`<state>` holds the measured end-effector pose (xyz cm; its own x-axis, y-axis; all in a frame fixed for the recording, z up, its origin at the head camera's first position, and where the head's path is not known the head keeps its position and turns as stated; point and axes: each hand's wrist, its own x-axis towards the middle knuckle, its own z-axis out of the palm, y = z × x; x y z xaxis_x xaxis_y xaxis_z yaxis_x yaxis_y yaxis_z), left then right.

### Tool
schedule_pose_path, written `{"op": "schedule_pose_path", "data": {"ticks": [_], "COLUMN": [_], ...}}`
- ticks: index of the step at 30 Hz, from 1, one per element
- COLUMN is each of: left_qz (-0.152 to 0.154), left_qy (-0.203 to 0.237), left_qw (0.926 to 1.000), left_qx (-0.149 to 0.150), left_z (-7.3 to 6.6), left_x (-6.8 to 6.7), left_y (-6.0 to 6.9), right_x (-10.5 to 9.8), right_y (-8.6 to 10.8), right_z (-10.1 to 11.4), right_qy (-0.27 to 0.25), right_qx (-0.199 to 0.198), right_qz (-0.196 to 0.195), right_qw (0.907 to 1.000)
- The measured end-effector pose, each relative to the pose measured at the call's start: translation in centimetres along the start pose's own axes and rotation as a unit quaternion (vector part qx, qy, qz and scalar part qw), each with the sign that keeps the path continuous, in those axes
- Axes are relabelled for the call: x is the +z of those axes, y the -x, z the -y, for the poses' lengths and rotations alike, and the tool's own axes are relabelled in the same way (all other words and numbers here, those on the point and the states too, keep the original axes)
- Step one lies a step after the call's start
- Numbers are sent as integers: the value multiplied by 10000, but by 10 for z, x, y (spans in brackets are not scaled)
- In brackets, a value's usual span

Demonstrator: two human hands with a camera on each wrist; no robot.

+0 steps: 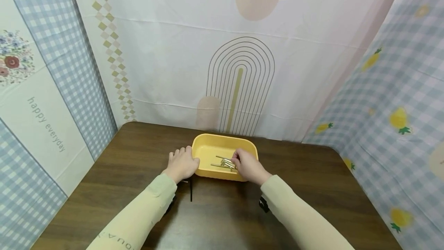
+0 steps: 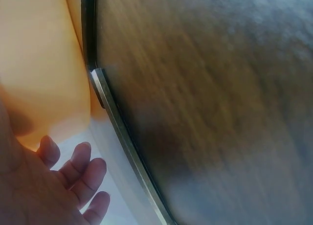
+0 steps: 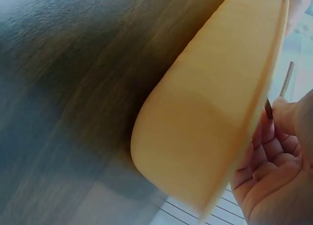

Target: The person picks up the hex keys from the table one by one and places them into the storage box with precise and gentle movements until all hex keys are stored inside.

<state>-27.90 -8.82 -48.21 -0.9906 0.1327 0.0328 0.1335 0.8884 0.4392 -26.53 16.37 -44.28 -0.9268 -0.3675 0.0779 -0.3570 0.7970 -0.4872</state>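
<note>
A yellow tray (image 1: 208,142) stands toward the back of the table with several metal hex keys (image 1: 222,166) inside. My right hand (image 1: 250,166) reaches over its right side and pinches a hex key (image 3: 287,80) between thumb and fingers; most of that key is hidden. At the tray's left rim is my left hand (image 1: 182,163), its thumb against or very near the rim and its fingers relaxed outside the tray. Beside that hand lie a black hex key (image 1: 191,190) and a silver hex key (image 2: 132,154), partly hidden by the hand in the head view.
The dark wooden table (image 1: 305,188) stretches to both sides and in front of the tray. A patterned white curtain (image 1: 166,68) hangs behind it, with a checked cloth (image 1: 378,99) on the right and another checked cloth (image 1: 66,45) on the left.
</note>
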Motion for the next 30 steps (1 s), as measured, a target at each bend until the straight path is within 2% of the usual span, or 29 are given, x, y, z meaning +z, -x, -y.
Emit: {"op": "schedule_pose_path", "data": {"ticks": [12,23,28,30], "left_qz": [6,-37,-33,-7], "left_qy": [-45,-19,-16,-24], "left_qw": [10000,10000,10000,10000], "left_qx": [13,-2,-21,-23], "left_z": [-3,-1,0,0], "left_x": [2,2,2,1], "left_y": [-1,-1,-1,0], "right_x": [8,12,9,7], "right_y": [-11,-16,-11,-8], "right_z": [-7,-9,-10,-11], "right_qy": [79,130,-11,183], "right_qx": [410,498,630,486], "right_qz": [353,322,26,-233], "right_qw": [9985,9982,9980,9984]}}
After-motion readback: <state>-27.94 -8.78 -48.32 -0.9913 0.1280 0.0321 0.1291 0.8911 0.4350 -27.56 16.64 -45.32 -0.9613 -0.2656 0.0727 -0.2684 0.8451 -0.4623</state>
